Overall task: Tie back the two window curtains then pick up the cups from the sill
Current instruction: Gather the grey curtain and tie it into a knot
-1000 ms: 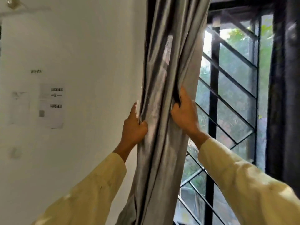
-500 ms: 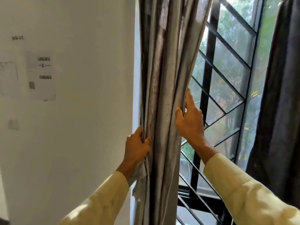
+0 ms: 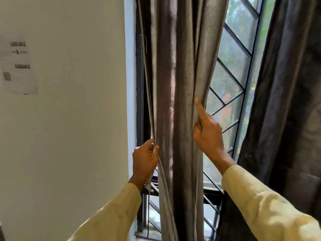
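A grey-brown left curtain [image 3: 180, 70] hangs bunched into a narrow column in front of the window's left side. My left hand [image 3: 145, 158] grips its left edge, with a pale strip of cloth hanging from below the palm. My right hand [image 3: 207, 132] holds the curtain's right edge, thumb tucked into a fold and forefinger stretched up along the cloth. A darker right curtain [image 3: 284, 94] hangs at the right of the window. No cups or sill are visible.
The window [image 3: 232, 65] has a black metal grille with diagonal bars, greenery outside. A white wall [image 3: 78, 101] fills the left, with printed paper sheets [image 3: 18, 66] taped to it.
The view has tilted downward. Both hands have slid lower along the bunched left curtain, and my right forefinger now points straight up the fold.
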